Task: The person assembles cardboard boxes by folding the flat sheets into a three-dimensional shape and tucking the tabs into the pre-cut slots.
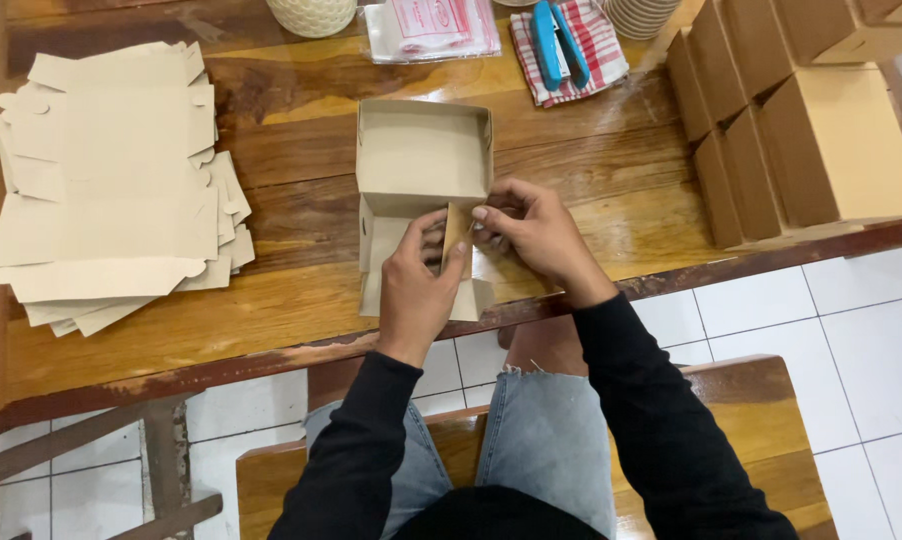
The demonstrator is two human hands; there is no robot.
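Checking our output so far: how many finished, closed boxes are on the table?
7 visible, all in the group of closed boxes at the table's right end: four in the near cluster, three behind, cut by the frame. More may lie out of view.

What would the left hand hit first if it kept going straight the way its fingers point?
Probably the left hand meets the raised wall of the half-folded brown cardboard box just ahead; depth is unclear.

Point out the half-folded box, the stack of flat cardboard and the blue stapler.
half-folded box (421, 150), head view, inner floor.
stack of flat cardboard (106, 170), head view, top sheet.
blue stapler (558, 42), head view, body.
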